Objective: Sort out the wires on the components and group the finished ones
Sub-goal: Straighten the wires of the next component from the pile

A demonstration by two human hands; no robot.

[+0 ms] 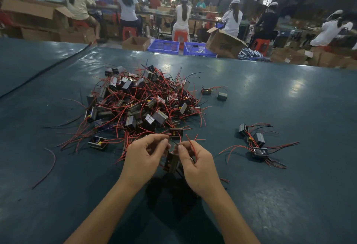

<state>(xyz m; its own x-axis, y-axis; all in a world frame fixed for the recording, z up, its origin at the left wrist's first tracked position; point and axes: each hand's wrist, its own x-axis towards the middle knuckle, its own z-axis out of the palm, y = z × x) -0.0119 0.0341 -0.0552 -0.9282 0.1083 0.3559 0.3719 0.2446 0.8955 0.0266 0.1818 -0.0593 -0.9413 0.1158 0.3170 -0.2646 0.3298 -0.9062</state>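
Left hand (144,154) pinches thin wire between thumb and forefinger, other fingers curled, palm turned right. Right hand (195,163) pinches red wire (192,146), which sticks up past its knuckles; thumb up, palm turned left. Dark component (172,163) hangs between both hands above green table (289,99), long axis roughly upright, slightly tilted. Big tangled pile (139,104) just beyond hands. Small group of three (253,141) lies well to right.
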